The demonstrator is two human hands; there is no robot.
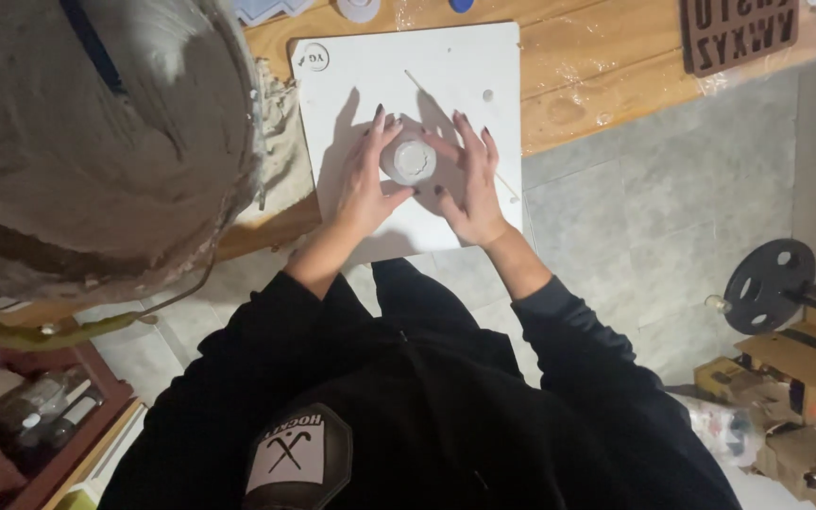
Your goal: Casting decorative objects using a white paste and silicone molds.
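Both hands are meeting over a small round white piece (409, 160), pale and disc-like, sitting near the middle of a white square board (427, 66). The left hand (363, 184) is cupping the piece from the left, fingers curled around its rim and thumb tucked under its near edge. The right hand (469, 184) is cupping it from the right, fingers spread and bent, fingertips touching the far side. Neither hand is fully closing; both are loosely gripping the piece between them.

Edges and room: the board is lying on a wooden tabletop (597, 66), its near edge overhanging the table's near edge toward the person. A thin wooden stick (422, 87) is lying diagonally on the board, passing behind the right hand. The far half of the board is showing bare, and so is a strip along its left side. To the left, a large grey clay-smeared mass (96, 132) is crowding the board's left edge. To the right of the table's edge, grey floor tiles (672, 198) are showing.

Containers: at near left a wooden box (49, 416) is holding bottles and jars, contents unclear. At near right, cardboard boxes (795, 453) are sitting beside a dark round disc with holes (769, 283). A brown letter stencil (739, 33) is lying at far right on the table.
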